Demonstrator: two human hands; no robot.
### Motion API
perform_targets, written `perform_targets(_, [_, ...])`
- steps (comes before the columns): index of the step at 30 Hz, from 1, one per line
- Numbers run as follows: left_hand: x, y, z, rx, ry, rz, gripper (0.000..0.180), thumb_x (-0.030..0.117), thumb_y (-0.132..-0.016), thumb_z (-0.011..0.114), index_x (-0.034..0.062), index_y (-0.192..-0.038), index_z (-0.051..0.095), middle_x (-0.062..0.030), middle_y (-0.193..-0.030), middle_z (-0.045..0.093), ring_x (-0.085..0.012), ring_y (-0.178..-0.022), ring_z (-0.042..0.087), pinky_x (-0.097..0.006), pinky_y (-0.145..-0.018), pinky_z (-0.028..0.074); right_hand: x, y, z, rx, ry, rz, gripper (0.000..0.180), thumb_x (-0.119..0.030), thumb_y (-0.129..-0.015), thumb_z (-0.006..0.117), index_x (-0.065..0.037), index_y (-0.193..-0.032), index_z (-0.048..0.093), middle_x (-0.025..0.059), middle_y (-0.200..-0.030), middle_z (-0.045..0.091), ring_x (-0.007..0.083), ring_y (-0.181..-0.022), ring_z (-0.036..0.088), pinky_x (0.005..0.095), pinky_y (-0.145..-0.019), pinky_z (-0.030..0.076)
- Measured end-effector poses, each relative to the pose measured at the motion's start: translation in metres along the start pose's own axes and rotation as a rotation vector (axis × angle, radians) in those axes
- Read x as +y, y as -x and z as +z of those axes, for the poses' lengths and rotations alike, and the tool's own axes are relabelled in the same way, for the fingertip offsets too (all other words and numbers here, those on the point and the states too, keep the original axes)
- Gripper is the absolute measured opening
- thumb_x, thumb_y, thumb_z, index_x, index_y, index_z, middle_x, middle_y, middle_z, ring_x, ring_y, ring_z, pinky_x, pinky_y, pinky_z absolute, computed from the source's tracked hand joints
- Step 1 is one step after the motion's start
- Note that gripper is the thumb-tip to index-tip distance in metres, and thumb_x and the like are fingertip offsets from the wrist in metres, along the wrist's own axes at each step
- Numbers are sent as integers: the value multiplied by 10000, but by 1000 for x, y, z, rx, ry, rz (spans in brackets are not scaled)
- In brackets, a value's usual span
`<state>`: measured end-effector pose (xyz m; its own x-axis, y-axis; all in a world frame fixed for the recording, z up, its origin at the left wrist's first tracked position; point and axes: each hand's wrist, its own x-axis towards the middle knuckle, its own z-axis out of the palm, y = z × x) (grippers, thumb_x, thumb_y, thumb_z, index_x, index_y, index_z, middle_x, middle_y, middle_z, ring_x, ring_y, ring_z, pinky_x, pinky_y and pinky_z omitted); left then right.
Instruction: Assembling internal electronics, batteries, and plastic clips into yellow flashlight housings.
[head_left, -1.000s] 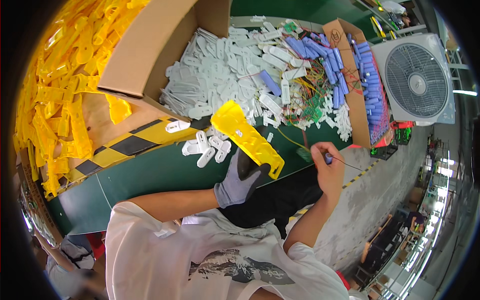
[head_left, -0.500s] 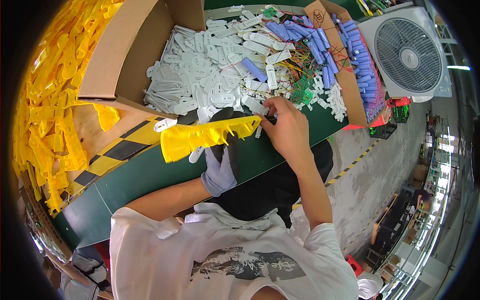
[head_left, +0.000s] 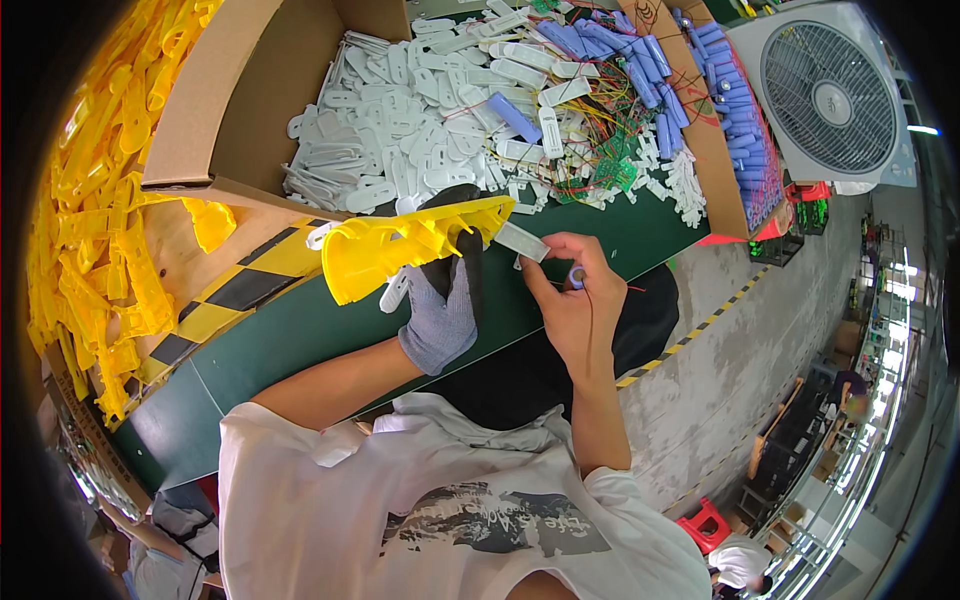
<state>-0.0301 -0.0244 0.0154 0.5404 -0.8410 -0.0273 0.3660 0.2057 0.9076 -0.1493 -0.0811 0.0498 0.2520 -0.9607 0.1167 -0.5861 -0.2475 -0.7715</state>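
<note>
1. The left hand (head_left: 440, 315), in a grey glove, is closed around a yellow plastic housing (head_left: 405, 245), holding it above the near edge of the green table (head_left: 300, 330).
2. The right hand (head_left: 570, 310), bare, pinches a small blue cylinder (head_left: 577, 275) between fingers and thumb, just right of the housing; a thin wire trails from it.
3. A flat white plastic piece (head_left: 522, 242) sits between the housing's right end and the right hand's fingertips, touching them.
4. Farther off, a pile of white plastic parts (head_left: 420, 120) covers the table beside an open cardboard box (head_left: 230, 110).
5. Blue cylinders (head_left: 740, 110) lie stacked at the far right, near a white fan (head_left: 830, 90).
6. Yellow housings (head_left: 90, 230) are heaped at the left.
</note>
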Motion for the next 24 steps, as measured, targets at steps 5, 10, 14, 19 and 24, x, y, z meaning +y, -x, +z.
perform_targets(5, [-10, 4, -8, -59, -180, -37, 297, 101, -957, 500, -19, -1225, 452, -116, -1060, 590, -145, -896, 576, -267, -755, 467, 6, 6, 3, 118, -19, -49, 236, -58, -696, 772, -71, -888, 633, 62, -789, 671, 124, -616, 608, 237, -523, 431])
perform_targets(10, [-22, 6, -12, -187, -100, 15, 326, 96, -954, 497, -11, -1257, 440, -129, -1124, 576, -164, -949, 592, -257, -794, 475, 7, 7, 9, 56, -111, -226, 256, -18, -690, 769, -52, -913, 649, 77, -821, 686, 143, -646, 637, 246, -526, 441])
perform_targets(14, [-16, 3, -18, -291, 79, -58, 347, 117, -963, 485, -3, -1283, 426, -144, -1190, 550, -201, -1010, 593, -281, -874, 483, 3, 5, 0, -4, -249, -130, 270, -9, -703, 762, -38, -949, 654, 56, -812, 682, 82, -575, 563, 220, -491, 398])
perform_targets(19, [-16, 10, -18, -276, 255, -289, 425, 287, -974, 507, 38, -1308, 423, -106, -1151, 566, -169, -1005, 583, -301, -842, 514, -4, 2, -2, 92, -468, 105, 252, 33, -726, 734, -23, -960, 662, -25, -741, 599, -16, -532, 358, 161, -465, 250])
perform_targets(24, [-21, 8, -24, -215, -63, -176, 425, 179, -948, 551, 10, -1309, 403, -103, -1154, 550, -159, -1017, 566, -281, -844, 484, 10, 4, 0, 45, -376, 74, 201, 8, -736, 733, -36, -921, 668, -33, -707, 568, -7, -531, 367, 168, -470, 268])
